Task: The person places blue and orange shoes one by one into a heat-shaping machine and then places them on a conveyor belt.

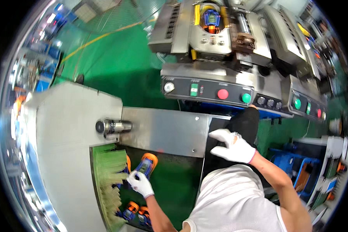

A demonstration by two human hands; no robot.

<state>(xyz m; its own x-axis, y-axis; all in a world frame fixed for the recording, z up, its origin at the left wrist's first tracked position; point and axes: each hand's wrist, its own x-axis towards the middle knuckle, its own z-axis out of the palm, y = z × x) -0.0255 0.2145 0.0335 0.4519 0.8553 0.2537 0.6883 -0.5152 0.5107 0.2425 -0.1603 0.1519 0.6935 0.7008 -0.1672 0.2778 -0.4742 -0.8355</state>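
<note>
My left hand (142,185), in a white glove, is at the near end of a blue and orange shoe-like piece (146,166). Its thumb and fingers curl together there and seem to grip the piece, though the contact is partly hidden. Just left of it, a second such piece shows partly behind a green brush curtain (106,168). Nearer to me, more blue and orange pieces (131,208) lie on the green belt (178,174). My right hand (234,149), also gloved in white, hovers over my dark-clothed leg with fingers apart, holding nothing.
A bare metal plate (164,129) spans the far end of the belt. A metal cylinder (120,126) projects over it from the grey housing (65,154). Ahead stands a machine with a button panel (207,91); another blue and orange piece (212,18) sits inside. A blue cart (288,166) is at right.
</note>
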